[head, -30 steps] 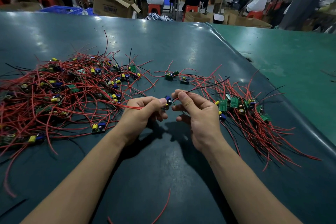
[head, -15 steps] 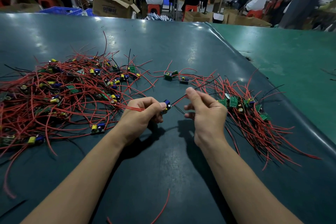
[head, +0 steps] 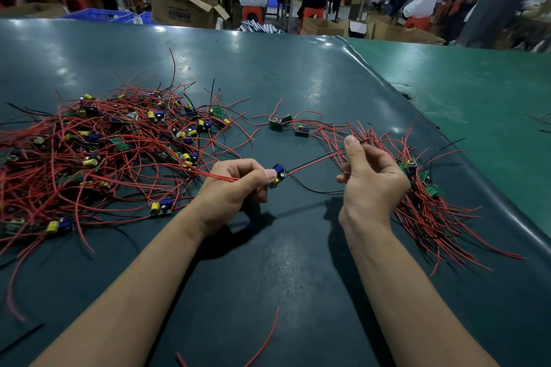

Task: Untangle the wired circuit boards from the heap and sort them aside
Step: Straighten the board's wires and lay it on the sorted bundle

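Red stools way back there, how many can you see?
4. One red stool at far left, one under the person in the pale top, one under the person in black, one at right under the person in white. Others may be hidden behind people and boxes.

Both forearms reach forward, the left hand [head: 235, 188] curled in a pinch, the right hand [head: 371, 179] raised, thumb and forefinger pinched.

A dark teal mat covers the bench [head: 298, 74]. A big heap of red-wired boards [head: 98, 152] lies at nine o'clock, a smaller sorted pile [head: 432, 211] at three o'clock, two loose boards [head: 287, 126] at twelve between them, and a stray red wire [head: 265, 340] at six o'clock.
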The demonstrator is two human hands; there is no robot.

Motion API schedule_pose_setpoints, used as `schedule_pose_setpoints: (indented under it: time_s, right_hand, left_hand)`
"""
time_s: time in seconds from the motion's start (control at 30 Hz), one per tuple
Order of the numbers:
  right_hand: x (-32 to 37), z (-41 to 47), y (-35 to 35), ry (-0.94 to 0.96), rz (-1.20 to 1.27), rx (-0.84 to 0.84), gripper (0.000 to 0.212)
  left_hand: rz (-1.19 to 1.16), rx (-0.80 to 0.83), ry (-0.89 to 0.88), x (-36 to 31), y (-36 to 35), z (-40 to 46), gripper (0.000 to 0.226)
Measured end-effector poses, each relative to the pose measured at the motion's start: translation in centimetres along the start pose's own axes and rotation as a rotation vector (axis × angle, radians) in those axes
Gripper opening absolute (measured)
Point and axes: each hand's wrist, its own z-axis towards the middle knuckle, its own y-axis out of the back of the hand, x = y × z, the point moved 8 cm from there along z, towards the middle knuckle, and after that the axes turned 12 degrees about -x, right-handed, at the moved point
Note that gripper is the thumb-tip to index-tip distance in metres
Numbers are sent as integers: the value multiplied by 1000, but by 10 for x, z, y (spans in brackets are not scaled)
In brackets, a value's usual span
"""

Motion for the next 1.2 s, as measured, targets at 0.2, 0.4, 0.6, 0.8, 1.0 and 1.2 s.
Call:
schedule_pose_setpoints:
  time_s: [0.2, 0.4, 0.6, 0.8, 1.0, 1.2]
  right_hand:
    - [-1, 6, 5, -67, 61, -54, 18]
    - [6, 8, 5, 115, -81, -24, 19]
    - [5, 2, -4, 328, -318, 64, 23]
    - [-1, 8, -6, 314, -393, 59, 25]
    - [4, 7, -7, 415, -465, 80, 25]
    - [-19, -9, -18, -159, -195, 278, 18]
  left_hand:
    - [-3, 15, -14, -1, 0, 0, 25]
    - [-6, 22, -11, 1, 0, 1, 23]
    - [-16, 49, 1, 3, 1, 0, 25]
    - [16, 50, -47, 0, 1, -1, 28]
    - [-37, -3, -10, 3, 3, 2, 29]
    - [-106, -98, -3, 7, 10, 8, 26]
